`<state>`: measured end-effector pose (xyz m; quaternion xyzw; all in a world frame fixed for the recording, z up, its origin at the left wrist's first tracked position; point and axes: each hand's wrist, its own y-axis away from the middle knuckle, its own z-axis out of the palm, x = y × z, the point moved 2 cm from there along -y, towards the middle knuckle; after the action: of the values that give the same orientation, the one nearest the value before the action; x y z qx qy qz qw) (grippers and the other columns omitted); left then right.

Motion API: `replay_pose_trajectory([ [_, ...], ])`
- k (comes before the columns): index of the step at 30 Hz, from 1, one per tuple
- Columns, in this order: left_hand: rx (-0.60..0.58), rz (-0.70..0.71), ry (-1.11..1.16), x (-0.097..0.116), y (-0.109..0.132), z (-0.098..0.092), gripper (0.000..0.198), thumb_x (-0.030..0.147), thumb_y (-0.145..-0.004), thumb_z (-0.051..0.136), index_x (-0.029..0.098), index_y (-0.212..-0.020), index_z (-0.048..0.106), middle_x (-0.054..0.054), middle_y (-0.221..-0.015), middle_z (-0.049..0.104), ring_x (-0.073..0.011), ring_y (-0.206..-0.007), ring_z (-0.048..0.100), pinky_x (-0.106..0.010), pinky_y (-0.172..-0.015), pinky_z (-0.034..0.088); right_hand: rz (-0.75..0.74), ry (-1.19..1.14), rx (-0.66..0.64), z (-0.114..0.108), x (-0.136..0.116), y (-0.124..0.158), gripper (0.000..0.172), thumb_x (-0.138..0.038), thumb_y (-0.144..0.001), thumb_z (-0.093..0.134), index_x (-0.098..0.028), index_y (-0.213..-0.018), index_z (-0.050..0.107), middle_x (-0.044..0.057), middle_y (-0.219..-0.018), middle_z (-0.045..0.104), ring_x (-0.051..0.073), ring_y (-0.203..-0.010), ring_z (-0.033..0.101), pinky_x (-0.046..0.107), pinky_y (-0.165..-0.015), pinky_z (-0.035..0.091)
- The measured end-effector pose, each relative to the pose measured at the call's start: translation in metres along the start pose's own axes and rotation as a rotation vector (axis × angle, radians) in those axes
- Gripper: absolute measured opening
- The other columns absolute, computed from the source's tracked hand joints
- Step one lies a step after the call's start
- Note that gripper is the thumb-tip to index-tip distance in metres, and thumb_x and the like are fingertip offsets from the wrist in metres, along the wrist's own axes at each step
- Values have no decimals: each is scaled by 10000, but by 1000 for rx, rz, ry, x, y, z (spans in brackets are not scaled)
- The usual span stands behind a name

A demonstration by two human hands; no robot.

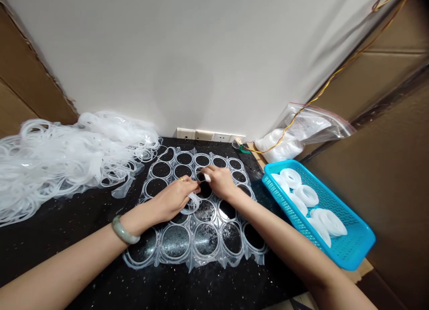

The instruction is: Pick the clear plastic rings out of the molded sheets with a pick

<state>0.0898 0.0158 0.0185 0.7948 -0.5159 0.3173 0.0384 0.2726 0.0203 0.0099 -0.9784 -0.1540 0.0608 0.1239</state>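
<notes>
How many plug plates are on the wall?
4, in a row low on the wall, just behind the black counter: first plate, second plate, third plate, fourth plate. More could be hidden further right.

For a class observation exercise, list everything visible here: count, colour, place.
plastic ring sheet: one, clear, centre
countertop: one, speckled black, below
ring heap: one, translucent, far left
basket: one, bright blue, right
coils: about six, white, in basket
zip bag: one, clear, back right
wall sockets: one row, white, back wall
wire: one, yellow-brown, upper right
bangle: one, pale green, left wrist
left hand: one, holding clear loop
right hand: one, pinching white strip
</notes>
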Motion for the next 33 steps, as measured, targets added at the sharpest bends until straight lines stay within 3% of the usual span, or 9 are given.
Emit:
replay_pose_trajectory([
  [7,32,54,-34,7,5,-5,303,76,-890,353,161,-1011,618,-105,-1027,660,-236,-1026,594,-381,-844,505,435,-98,448,-32,79,-51,263,-247,-938,503,-151,-949,748,115,-898,742,222,-847,671,270,-709,443],
  [10,15,61,-63,6,4,-5,297,72,-888,361,159,-1009,618,-114,-1066,669,-246,-1041,597,-410,-866,504,487,-225,548,-36,95,-59,229,-246,-895,550,-153,-916,759,108,-892,749,228,-843,683,287,-723,464],
  [12,26,56,-92,0,1,-6,290,69,-881,375,165,-1009,616,-113,-1103,667,-246,-1036,599,-429,-881,498,475,-353,508,-30,92,-59,192,-239,-850,597,-153,-879,766,101,-862,750,221,-816,688,280,-706,474],
  [15,57,60,-145,-13,-9,-6,289,62,-868,389,168,-1021,610,-118,-1195,640,-257,-1118,570,-460,-933,480,455,-625,330,-11,74,-55,156,-231,-778,665,-120,-824,764,85,-741,734,179,-644,663,242,-590,461],
  [18,63,84,-181,-27,-19,-5,287,79,-893,382,162,-1052,606,-127,-1249,612,-261,-1219,520,-483,-1003,444,427,-852,175,7,54,-51,173,-238,-747,685,-90,-804,752,53,-647,702,107,-436,544,209,-452,392],
  [21,51,75,-192,-36,-25,-3,290,109,-920,382,152,-1101,604,-142,-1256,607,-268,-1239,509,-509,-1028,422,404,-956,90,17,42,-49,175,-250,-739,687,-90,-783,743,22,-596,675,68,-364,458,192,-401,340],
  [33,98,72,-191,-38,-27,1,317,110,-917,381,161,-1134,606,-116,-1183,643,-265,-1176,529,-492,-991,443,400,-1051,52,24,38,-47,193,-272,-715,694,-96,-775,748,-1,-551,640,66,-379,433,192,-412,315],
])
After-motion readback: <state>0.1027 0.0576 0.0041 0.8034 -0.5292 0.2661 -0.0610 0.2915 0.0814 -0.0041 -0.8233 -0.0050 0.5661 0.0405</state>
